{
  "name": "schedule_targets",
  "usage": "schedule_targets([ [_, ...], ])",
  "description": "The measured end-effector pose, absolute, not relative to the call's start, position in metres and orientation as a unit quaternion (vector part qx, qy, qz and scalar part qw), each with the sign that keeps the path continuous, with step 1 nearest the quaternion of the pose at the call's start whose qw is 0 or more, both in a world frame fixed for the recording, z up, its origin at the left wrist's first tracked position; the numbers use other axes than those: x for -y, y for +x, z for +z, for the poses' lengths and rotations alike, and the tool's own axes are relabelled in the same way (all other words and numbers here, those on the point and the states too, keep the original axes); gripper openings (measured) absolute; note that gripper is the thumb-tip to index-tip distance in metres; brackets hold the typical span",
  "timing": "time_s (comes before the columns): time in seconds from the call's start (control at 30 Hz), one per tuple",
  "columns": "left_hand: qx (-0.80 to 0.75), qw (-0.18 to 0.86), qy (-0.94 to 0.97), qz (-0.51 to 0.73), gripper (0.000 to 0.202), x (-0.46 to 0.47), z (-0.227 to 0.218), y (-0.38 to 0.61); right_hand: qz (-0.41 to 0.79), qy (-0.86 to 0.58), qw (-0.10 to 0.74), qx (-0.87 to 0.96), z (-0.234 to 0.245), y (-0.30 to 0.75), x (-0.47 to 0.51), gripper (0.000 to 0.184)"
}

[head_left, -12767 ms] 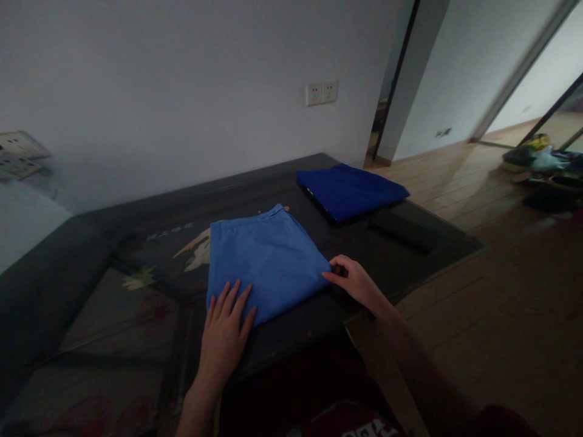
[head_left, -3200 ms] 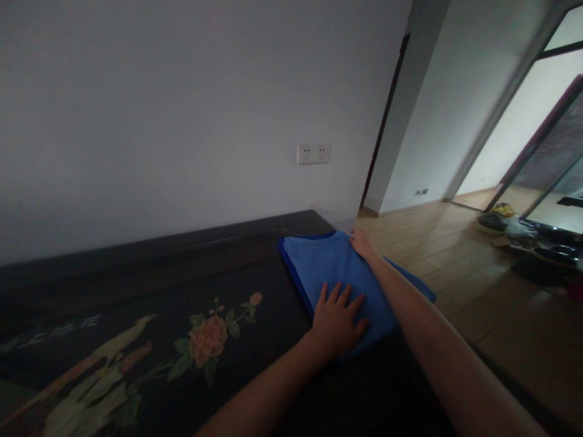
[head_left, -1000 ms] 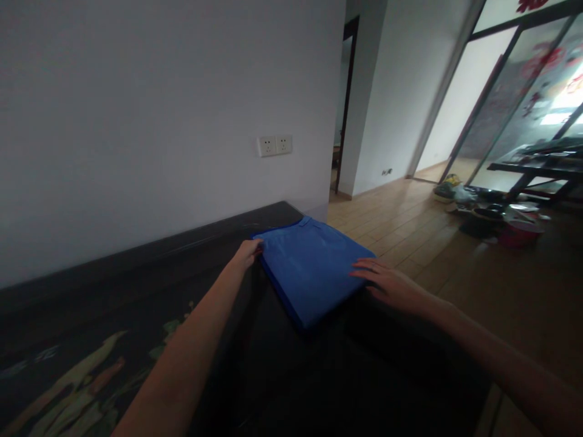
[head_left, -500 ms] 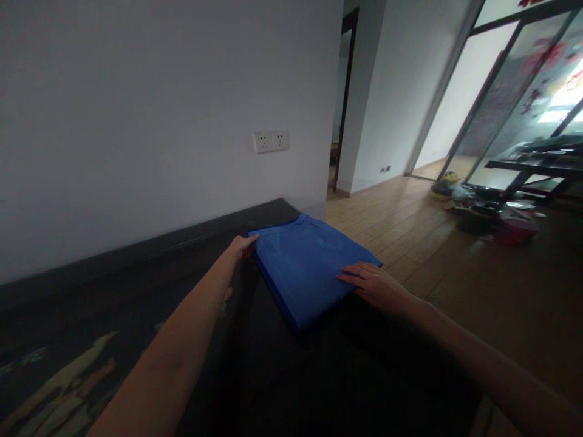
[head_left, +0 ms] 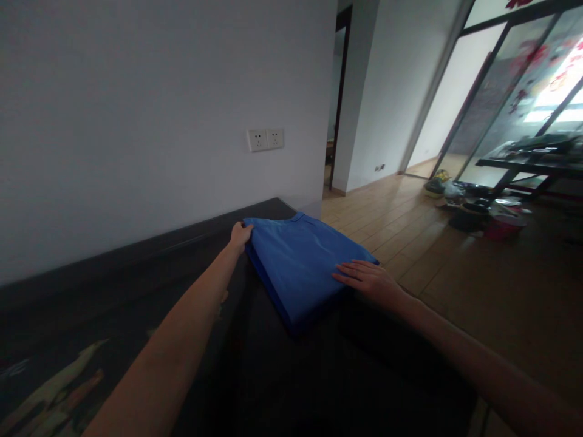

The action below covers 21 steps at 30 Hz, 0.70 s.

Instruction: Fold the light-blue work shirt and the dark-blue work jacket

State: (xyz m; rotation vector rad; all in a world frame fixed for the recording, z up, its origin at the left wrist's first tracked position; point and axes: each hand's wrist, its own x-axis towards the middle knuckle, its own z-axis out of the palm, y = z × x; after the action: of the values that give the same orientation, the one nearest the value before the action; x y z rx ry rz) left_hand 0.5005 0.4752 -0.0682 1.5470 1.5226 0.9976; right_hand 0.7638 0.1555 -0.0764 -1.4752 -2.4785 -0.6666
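Observation:
A blue folded garment, with what looks like a neckline at its far edge, lies on a dark table top. My left hand pinches the garment's far left corner, which is slightly raised. My right hand rests flat on the near right part of the cloth, its fingers stretched out and pointing left. The underside of the garment is hidden.
A white wall with two sockets stands behind the table. Pictures of animals decorate the table's left part. On the wooden floor at the right are a red bucket, bags and a dark table.
My left hand has lifted the garment's far left corner a little. The right hand stays flat on the cloth. The whole view has shifted slightly.

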Motion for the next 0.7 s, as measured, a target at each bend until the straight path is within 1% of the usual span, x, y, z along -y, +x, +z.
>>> schedule_targets([
  [0.1, -0.609, 0.359, 0.593, 0.386, 0.027, -0.476, -0.084, 0.496, -0.229, -0.506, 0.085, 0.827, -0.079, 0.765, -0.157, 0.05],
  [0.2, -0.621, 0.352, 0.585, 0.386, 0.027, -0.477, -0.096, 0.494, -0.229, -0.541, 0.073, 0.806, -0.082, 0.776, -0.158, 0.053],
  [0.27, -0.627, 0.347, 0.58, 0.388, 0.027, -0.477, -0.099, 0.495, -0.233, -0.569, 0.064, 0.786, -0.084, 0.788, -0.158, 0.052],
  [0.37, -0.632, 0.339, 0.574, 0.394, 0.027, -0.478, -0.101, 0.497, -0.244, -0.584, 0.066, 0.771, -0.086, 0.806, -0.161, 0.047],
  [0.5, -0.639, 0.327, 0.571, 0.398, 0.028, -0.476, -0.1, 0.499, -0.273, -0.572, 0.091, 0.768, -0.088, 0.818, -0.166, 0.045],
  [0.7, -0.648, 0.322, 0.576, 0.379, 0.031, -0.466, -0.094, 0.493, -0.262, -0.588, 0.078, 0.761, -0.102, 0.823, -0.16, 0.049],
])
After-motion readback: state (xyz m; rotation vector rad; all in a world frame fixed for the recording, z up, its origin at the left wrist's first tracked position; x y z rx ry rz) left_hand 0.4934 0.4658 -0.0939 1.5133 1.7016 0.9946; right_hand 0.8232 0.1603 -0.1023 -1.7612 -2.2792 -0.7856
